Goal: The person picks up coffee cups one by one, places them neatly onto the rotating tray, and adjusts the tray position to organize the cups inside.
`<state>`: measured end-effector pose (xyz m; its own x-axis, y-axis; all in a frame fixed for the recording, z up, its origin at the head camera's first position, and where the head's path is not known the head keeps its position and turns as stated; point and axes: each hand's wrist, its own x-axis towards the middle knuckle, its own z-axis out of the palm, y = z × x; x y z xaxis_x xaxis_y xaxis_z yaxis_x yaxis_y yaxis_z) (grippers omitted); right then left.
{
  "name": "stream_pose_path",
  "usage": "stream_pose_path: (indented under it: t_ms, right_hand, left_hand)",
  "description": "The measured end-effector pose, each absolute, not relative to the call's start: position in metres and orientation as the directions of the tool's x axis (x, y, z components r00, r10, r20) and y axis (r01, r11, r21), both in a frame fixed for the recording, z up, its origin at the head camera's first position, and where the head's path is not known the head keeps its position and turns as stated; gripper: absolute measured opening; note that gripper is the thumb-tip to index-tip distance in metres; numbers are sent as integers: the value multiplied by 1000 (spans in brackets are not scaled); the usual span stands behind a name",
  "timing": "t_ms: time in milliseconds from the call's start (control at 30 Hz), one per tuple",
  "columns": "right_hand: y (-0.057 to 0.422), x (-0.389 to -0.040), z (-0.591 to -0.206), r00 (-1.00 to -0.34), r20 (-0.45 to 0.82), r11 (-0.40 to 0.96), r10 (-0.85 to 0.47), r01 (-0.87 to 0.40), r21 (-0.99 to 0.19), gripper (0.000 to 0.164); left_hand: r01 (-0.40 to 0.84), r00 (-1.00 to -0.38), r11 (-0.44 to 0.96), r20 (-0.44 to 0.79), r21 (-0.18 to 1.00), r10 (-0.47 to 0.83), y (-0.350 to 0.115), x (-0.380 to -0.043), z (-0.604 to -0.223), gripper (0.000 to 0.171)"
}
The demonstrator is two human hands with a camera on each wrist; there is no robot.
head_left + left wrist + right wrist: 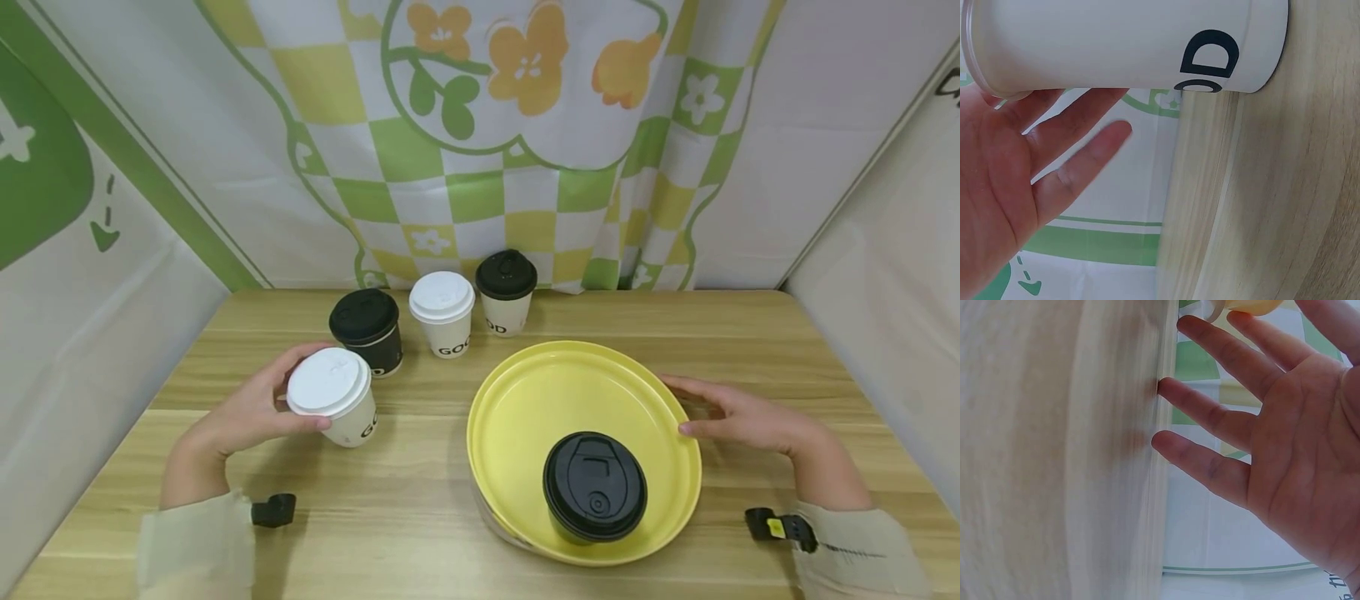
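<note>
My left hand (251,408) holds a white paper coffee cup with a white lid (330,383), thumb on the near side of the lid and fingers round the back. Dark letters show on that cup's side (1116,44) in the left wrist view, where its base is close to the tabletop. A round yellow tray (540,408) carries one cup with a black lid (595,487) near its front. At the tray's right edge is my right hand (750,417), thumb and fingertips right at the rim. Its fingers (1210,419) spread fairly straight in the right wrist view.
Behind the held cup stand a black cup with black lid (367,329), a white cup with white lid (442,312) and a white cup with black lid (507,292). A checked curtain (465,192) hangs along the wooden table's (390,517) back edge.
</note>
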<state>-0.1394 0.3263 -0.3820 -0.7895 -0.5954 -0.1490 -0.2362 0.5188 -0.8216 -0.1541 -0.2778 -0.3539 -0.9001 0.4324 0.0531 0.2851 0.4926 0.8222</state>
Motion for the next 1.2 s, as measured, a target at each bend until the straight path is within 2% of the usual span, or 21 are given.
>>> stream_pose_path:
  t_ms: [400, 633, 1200]
  right_hand:
    - [326, -140, -383, -785, -144, 503, -603, -234, -832, 66]
    - [325, -140, -382, -784, -137, 498, -606, -240, -833, 65]
    - [325, -138, -380, -795, -136, 512, -592, -240, -825, 61]
  left_hand:
    - [307, -890, 467, 77, 829, 449, -276, -151, -350, 80]
    - [330, -892, 504, 90, 798, 443, -275, -150, -346, 80]
    - [417, -867, 498, 168, 760, 468, -262, -145, -335, 87]
